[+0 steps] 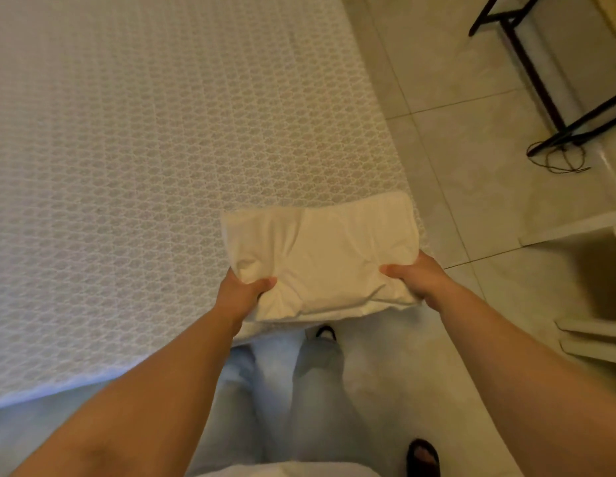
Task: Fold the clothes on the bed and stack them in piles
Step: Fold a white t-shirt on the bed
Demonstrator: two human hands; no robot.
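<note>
A folded cream garment (320, 256) sits at the near right corner of the bed (127, 149), held at its near edge by both hands. The left hand (242, 290) grips the garment's near left corner, thumb curled on top and pressing a dimple into the cloth; its other fingers are under the fabric and out of sight. The right hand (418, 275) grips the near right corner the same way, thumb on top pointing inward, fingers hidden beneath. The garment's far edge lies flat on the bed's textured white cover, while its near edge overhangs the bed's edge slightly. I cannot tell if the garment is fully resting or partly lifted.

Below the garment, the person's legs in pale trousers (299, 390) stand against the bed, with dark sandals (422, 456) on a tiled floor (471, 201). Right of the bed, far across the floor, stands a dark metal frame (540, 98) with a loose cord (557, 160) at its foot.
</note>
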